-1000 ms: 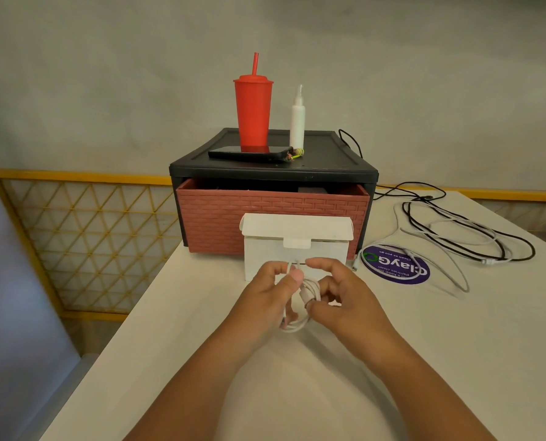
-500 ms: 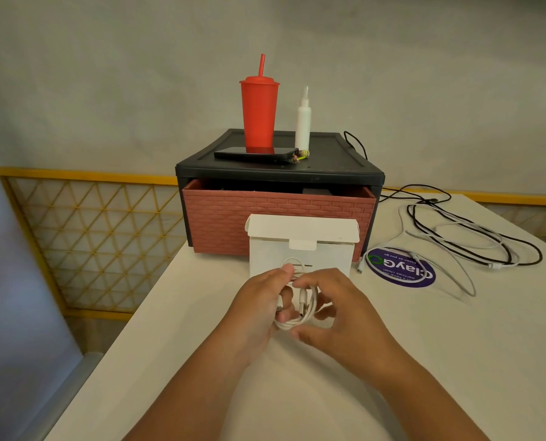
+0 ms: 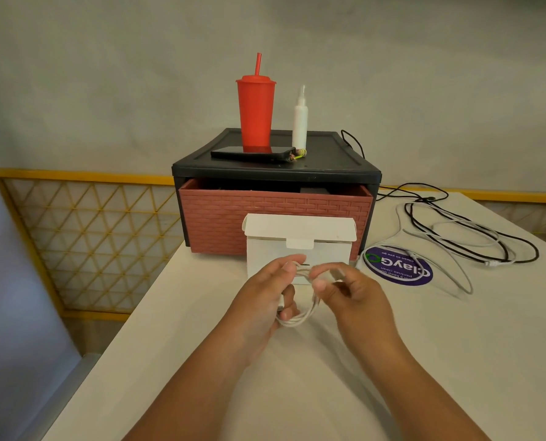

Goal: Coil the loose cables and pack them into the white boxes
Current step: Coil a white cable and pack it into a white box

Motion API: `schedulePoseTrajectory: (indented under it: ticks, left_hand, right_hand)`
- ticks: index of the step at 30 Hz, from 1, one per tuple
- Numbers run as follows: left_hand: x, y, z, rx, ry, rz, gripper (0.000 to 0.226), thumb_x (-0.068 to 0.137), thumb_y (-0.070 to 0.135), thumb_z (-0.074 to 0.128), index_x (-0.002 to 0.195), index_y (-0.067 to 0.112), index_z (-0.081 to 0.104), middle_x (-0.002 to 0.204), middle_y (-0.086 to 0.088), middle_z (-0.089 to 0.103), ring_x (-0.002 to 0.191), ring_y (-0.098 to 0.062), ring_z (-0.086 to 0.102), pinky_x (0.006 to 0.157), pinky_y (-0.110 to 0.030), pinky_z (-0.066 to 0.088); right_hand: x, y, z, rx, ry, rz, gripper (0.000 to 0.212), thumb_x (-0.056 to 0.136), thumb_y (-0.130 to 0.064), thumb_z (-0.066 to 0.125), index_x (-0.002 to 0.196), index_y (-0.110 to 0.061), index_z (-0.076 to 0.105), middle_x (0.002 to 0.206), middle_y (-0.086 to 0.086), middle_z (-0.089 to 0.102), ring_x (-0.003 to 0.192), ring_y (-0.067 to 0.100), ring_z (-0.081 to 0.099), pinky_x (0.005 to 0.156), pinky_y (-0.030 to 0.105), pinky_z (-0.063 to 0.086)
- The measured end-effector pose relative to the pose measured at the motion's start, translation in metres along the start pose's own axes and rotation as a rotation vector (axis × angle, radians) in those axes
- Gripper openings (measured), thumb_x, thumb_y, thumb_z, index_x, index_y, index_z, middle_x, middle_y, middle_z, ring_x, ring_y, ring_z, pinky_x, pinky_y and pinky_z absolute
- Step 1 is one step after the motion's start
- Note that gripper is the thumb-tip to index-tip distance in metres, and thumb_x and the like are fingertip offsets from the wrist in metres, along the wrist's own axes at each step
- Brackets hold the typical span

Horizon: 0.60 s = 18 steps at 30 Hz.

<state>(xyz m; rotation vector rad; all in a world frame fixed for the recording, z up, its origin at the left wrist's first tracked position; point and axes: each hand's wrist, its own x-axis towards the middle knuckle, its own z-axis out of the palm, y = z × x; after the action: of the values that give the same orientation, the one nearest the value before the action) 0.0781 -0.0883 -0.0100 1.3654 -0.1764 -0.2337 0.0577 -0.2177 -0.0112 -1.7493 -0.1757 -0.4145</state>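
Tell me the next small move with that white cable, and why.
Probably wind the end of the white cable, pinched by the right hand, round its loops, which the left hand grips in front of the white box. A loose tail would likely spring open when packed.

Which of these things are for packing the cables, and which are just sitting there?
For the job: the coil, held by the left hand and right hand; the white box; the loose cables.

Just sitting there: cup, bottle, phone, sticker, drawer unit.
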Motion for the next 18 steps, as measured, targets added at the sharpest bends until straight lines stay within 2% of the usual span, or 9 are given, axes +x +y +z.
schedulePoseTrajectory:
  ticks: [3, 4, 7, 11, 14, 18]
  left_hand:
    - [-0.003, 0.004, 0.000, 0.007, -0.038, 0.004, 0.024, 0.097, 0.024, 0.042, 0.098, 0.016, 0.065, 0.047, 0.005, 0.033, 0.041, -0.008, 0.035, 0.054, -0.020, 0.035]
    - [-0.003, 0.004, 0.000, 0.010, -0.060, 0.002, 0.024, 0.097, 0.024, 0.042, 0.096, 0.014, 0.064, 0.047, 0.004, 0.033, 0.042, -0.008, 0.035, 0.054, -0.020, 0.034]
    - [-0.005, 0.004, -0.003, 0.022, -0.147, -0.033, 0.027, 0.096, 0.024, 0.042, 0.090, 0.011, 0.065, 0.047, 0.003, 0.032, 0.044, -0.009, 0.037, 0.054, -0.018, 0.037]
    - [-0.006, 0.005, -0.008, -0.005, -0.216, -0.084, 0.028, 0.090, 0.028, 0.046, 0.082, 0.007, 0.062, 0.043, 0.006, 0.031, 0.044, -0.009, 0.038, 0.055, -0.018, 0.038]
    - [-0.005, 0.005, -0.010, -0.154, -0.208, -0.104, 0.027, 0.079, 0.033, 0.051, 0.077, 0.008, 0.060, 0.043, 0.004, 0.029, 0.042, -0.009, 0.036, 0.055, -0.021, 0.036]
    - [-0.001, 0.002, -0.013, -0.256, -0.205, -0.141, 0.025, 0.079, 0.031, 0.051, 0.075, 0.008, 0.061, 0.045, 0.002, 0.032, 0.041, -0.010, 0.037, 0.063, -0.028, 0.033]
  right_hand:
    - [0.002, -0.001, -0.007, 0.103, 0.120, 0.056, 0.020, 0.088, -0.010, 0.059, 0.076, -0.024, 0.065, 0.068, -0.011, 0.065, 0.069, 0.004, 0.059, 0.072, 0.022, 0.048]
    - [0.003, -0.002, -0.010, 0.163, 0.139, 0.079, 0.018, 0.088, -0.009, 0.057, 0.076, -0.021, 0.065, 0.069, -0.008, 0.065, 0.069, 0.005, 0.061, 0.071, 0.023, 0.051]
    - [0.002, -0.004, -0.013, 0.307, 0.150, 0.130, 0.016, 0.090, -0.007, 0.054, 0.079, -0.013, 0.063, 0.072, -0.003, 0.063, 0.061, 0.001, 0.060, 0.061, 0.015, 0.051]
    - [0.004, -0.001, -0.017, 0.358, 0.101, 0.209, 0.012, 0.090, -0.006, 0.054, 0.080, -0.013, 0.059, 0.070, 0.001, 0.063, 0.060, 0.005, 0.062, 0.059, 0.018, 0.051]
    - [0.007, 0.000, -0.025, 0.277, -0.033, 0.225, 0.013, 0.086, -0.006, 0.059, 0.076, -0.013, 0.057, 0.071, 0.000, 0.065, 0.067, 0.010, 0.065, 0.061, 0.022, 0.048]
    - [0.008, 0.006, -0.024, -0.003, -0.143, 0.132, 0.018, 0.087, -0.007, 0.060, 0.072, -0.017, 0.061, 0.072, -0.001, 0.065, 0.072, 0.010, 0.060, 0.064, 0.018, 0.048]
